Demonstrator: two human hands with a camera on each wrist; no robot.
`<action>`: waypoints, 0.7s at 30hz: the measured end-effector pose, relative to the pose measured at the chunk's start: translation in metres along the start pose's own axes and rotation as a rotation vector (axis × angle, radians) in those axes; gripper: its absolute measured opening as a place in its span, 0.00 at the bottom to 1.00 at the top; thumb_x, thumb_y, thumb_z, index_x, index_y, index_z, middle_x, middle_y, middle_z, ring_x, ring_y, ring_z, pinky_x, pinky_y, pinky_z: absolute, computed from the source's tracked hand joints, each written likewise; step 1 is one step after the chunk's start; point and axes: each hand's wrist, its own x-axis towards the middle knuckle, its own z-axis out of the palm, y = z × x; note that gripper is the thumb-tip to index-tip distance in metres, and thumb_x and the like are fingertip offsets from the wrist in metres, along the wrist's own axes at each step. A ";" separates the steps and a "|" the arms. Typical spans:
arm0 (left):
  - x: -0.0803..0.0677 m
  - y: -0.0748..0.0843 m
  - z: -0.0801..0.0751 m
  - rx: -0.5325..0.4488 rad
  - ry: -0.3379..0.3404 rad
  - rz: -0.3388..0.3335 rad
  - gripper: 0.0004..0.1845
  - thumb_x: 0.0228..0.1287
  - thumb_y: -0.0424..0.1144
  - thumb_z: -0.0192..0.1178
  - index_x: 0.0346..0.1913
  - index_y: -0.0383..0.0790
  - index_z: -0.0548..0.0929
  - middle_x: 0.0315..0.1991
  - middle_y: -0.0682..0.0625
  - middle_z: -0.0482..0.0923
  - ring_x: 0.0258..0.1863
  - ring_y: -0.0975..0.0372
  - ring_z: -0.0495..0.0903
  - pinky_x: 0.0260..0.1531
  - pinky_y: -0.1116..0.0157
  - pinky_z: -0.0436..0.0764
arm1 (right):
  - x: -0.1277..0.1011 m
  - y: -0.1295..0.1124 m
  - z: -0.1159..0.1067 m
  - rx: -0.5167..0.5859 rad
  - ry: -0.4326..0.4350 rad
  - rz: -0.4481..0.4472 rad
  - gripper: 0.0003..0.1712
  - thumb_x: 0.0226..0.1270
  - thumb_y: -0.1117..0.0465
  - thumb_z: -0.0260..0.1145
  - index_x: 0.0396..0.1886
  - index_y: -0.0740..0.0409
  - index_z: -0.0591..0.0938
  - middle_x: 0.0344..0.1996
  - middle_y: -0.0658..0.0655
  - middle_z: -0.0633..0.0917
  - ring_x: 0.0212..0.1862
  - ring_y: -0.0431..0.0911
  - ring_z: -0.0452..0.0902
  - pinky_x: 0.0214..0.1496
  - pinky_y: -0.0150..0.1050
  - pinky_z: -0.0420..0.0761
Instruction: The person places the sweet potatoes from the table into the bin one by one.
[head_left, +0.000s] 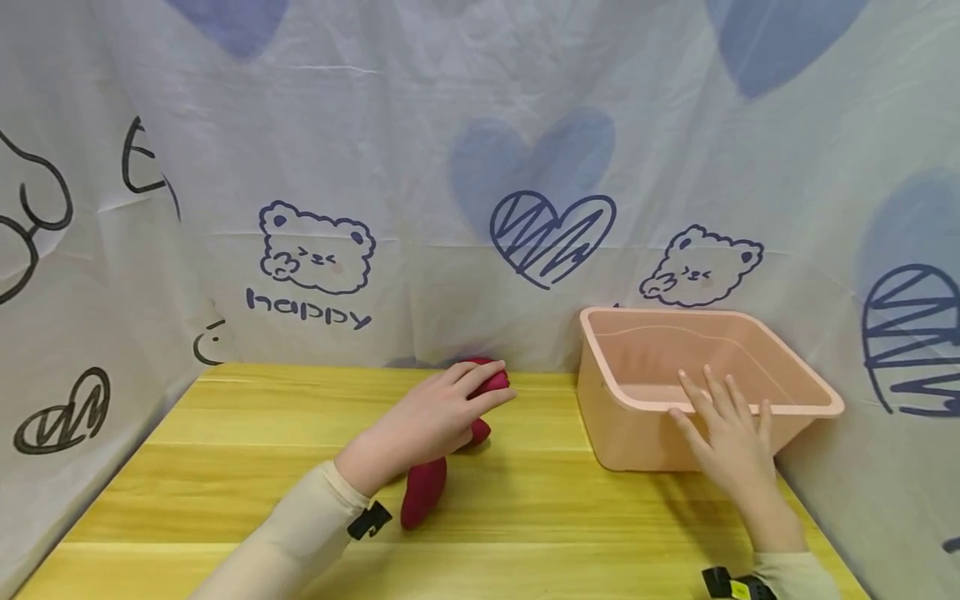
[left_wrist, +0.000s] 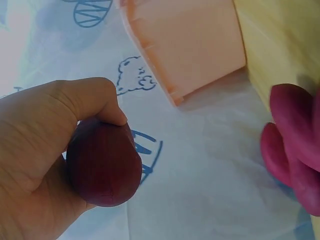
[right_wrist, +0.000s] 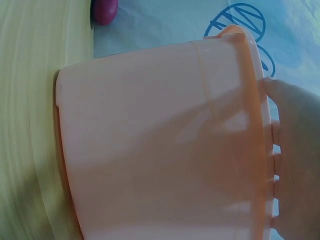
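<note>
- The left hand (head_left: 438,412) curls its fingers and thumb round a dark red sweet potato (left_wrist: 104,167), which sits in the palm, left of the pink tub (head_left: 630,392).
- More red sweet potatoes (head_left: 424,492) lie on the yellow wooden surface (head_left: 225,467) under and behind that hand, also left of the tub.
- The right hand (head_left: 731,442) rests with straight, spread fingers on the tub's near rim, gripping nothing.
- The tub stands at the surface's right end, against the printed cloth backdrop (head_left: 315,250).
</note>
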 end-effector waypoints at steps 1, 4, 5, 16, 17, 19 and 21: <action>0.003 0.001 -0.001 0.003 0.001 0.004 0.33 0.55 0.34 0.66 0.66 0.52 0.73 0.69 0.45 0.68 0.65 0.53 0.70 0.61 0.56 0.76 | 0.000 0.000 0.000 -0.001 0.001 0.000 0.34 0.76 0.39 0.46 0.77 0.39 0.56 0.78 0.60 0.52 0.79 0.61 0.39 0.71 0.70 0.26; 0.011 0.003 -0.002 0.017 0.016 0.014 0.34 0.54 0.34 0.66 0.67 0.52 0.73 0.69 0.45 0.68 0.64 0.52 0.71 0.60 0.55 0.76 | 0.000 0.000 0.000 -0.001 0.008 0.001 0.34 0.75 0.39 0.47 0.77 0.38 0.56 0.78 0.60 0.53 0.78 0.62 0.40 0.71 0.70 0.26; 0.013 0.004 -0.002 0.018 0.022 0.016 0.34 0.53 0.34 0.66 0.66 0.52 0.73 0.69 0.45 0.68 0.63 0.52 0.72 0.59 0.55 0.77 | 0.000 0.000 0.000 0.000 0.008 0.002 0.34 0.75 0.39 0.47 0.77 0.38 0.56 0.78 0.60 0.53 0.78 0.61 0.40 0.71 0.70 0.26; 0.041 0.011 -0.001 -0.084 0.014 -0.028 0.35 0.59 0.33 0.61 0.70 0.55 0.68 0.72 0.46 0.64 0.63 0.54 0.71 0.59 0.57 0.77 | -0.001 0.001 0.001 -0.004 0.011 0.012 0.34 0.75 0.39 0.48 0.76 0.39 0.58 0.78 0.60 0.54 0.79 0.61 0.40 0.72 0.69 0.26; 0.044 0.012 0.000 -0.096 0.012 -0.034 0.35 0.59 0.33 0.60 0.70 0.55 0.68 0.72 0.47 0.63 0.64 0.54 0.71 0.60 0.57 0.76 | -0.001 0.001 0.002 -0.004 0.010 0.011 0.34 0.75 0.39 0.48 0.77 0.38 0.57 0.78 0.60 0.53 0.79 0.61 0.40 0.72 0.68 0.25; 0.049 0.012 0.001 -0.116 0.016 -0.040 0.34 0.60 0.32 0.60 0.70 0.56 0.68 0.73 0.46 0.63 0.65 0.54 0.71 0.62 0.57 0.75 | -0.001 0.001 0.002 -0.003 0.012 0.007 0.34 0.75 0.39 0.48 0.77 0.38 0.57 0.78 0.60 0.53 0.79 0.61 0.40 0.72 0.68 0.25; 0.055 0.012 0.003 -0.127 0.029 -0.036 0.34 0.60 0.32 0.60 0.70 0.56 0.68 0.72 0.46 0.63 0.65 0.53 0.71 0.63 0.58 0.75 | 0.000 0.001 0.002 -0.003 0.009 0.007 0.34 0.75 0.38 0.48 0.77 0.38 0.57 0.78 0.59 0.53 0.79 0.61 0.40 0.72 0.68 0.25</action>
